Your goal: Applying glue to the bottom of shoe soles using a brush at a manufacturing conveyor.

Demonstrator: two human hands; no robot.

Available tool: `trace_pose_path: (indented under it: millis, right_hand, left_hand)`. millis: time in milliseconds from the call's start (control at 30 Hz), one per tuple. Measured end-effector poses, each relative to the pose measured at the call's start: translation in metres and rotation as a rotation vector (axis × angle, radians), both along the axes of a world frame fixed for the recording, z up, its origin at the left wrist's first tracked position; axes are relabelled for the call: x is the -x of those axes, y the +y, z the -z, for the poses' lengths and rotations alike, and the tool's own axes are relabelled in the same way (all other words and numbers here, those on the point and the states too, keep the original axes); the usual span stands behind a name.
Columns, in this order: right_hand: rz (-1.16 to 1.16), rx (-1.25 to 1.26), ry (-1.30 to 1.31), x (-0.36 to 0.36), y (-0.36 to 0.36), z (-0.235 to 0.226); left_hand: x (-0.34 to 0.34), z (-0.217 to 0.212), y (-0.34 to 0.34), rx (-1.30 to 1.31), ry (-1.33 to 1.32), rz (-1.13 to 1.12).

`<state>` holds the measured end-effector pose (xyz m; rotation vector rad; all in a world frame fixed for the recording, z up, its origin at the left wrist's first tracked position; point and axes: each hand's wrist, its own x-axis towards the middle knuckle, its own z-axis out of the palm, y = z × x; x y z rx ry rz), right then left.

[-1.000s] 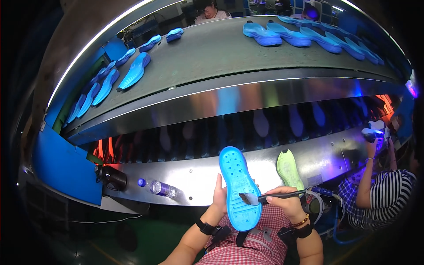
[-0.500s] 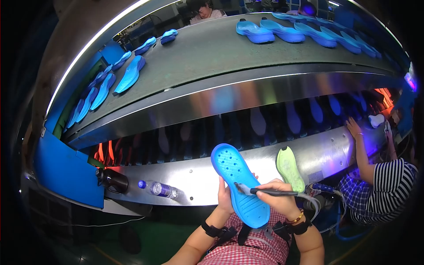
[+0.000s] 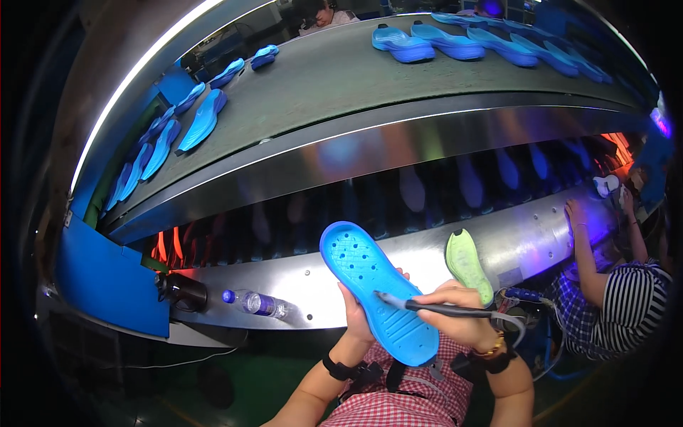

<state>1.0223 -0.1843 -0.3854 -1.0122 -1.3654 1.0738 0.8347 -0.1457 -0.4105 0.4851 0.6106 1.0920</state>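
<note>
A blue shoe sole [image 3: 348, 256] with small holes and grooves lies tilted across my left hand [image 3: 358, 317], whose fingers and thumb clasp its edges. My right hand [image 3: 455, 313] grips a black-handled brush [image 3: 445, 309] with a tube or cord trailing from its rear end. The brush's bristles touch the sole's inner face near its middle. On the metal ledge [image 3: 398, 267], just beyond my right hand, rests a pale green sole [image 3: 467, 260] with a black tip.
A dark conveyor belt [image 3: 306, 92] carries several blue soles [image 3: 204, 121] at left and right. Below it, more soles stand in a dark slot with red-glowing ends. A bottle [image 3: 260, 304] and brown jug [image 3: 186, 292] are at left. At right, a co-worker's arm [image 3: 583, 249] reaches the ledge.
The sole has shifted left and tilted more. The brush has moved slightly left along the sole, while my right wrist has moved right. The belt's soles appear slightly higher in view.
</note>
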Motion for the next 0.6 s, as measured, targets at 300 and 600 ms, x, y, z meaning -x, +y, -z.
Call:
trace_pose_path:
  millis: [300,600]
  right_hand:
    - [-0.109,0.13,0.033,-0.004,-0.007,0.009]
    - [-0.187,0.151,0.212,-0.021,-0.018,0.023]
  left_hand:
    - [0.003,-0.007,0.008,-0.089,0.047,-0.063]
    - [-0.002,-0.03,0.018,-0.264,0.112,-0.075]
